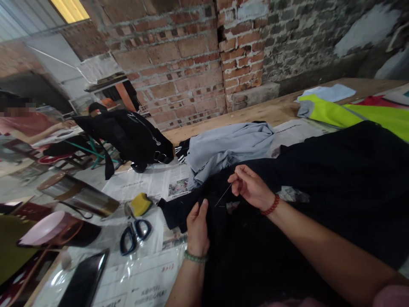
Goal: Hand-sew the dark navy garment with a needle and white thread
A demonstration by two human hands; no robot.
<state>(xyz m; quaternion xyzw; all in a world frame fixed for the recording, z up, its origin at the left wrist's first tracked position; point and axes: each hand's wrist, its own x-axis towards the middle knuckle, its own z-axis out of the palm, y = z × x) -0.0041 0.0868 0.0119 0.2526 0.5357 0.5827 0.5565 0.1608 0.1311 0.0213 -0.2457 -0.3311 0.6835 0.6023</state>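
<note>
Gripping black folded fabric [219, 232] in left hand [197, 226]; pinching thin, pale, straight thread [223, 196] in right hand [247, 183], slanting down just beside left hand; perhaps risking puckered fabric or snapped thread if pulled too hard.

A rough brick wall [179, 64] crosses the upper frame, greyer toward the upper right. Corrugated sheeting [28, 17] and a yellow panel [72, 9] fill the upper-left corner. A wooden tabletop [268, 113] runs below.

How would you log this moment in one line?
left hand: gripping dark cloth | right hand: pinching thread running to dark cloth | scissors: lying untouched
</note>
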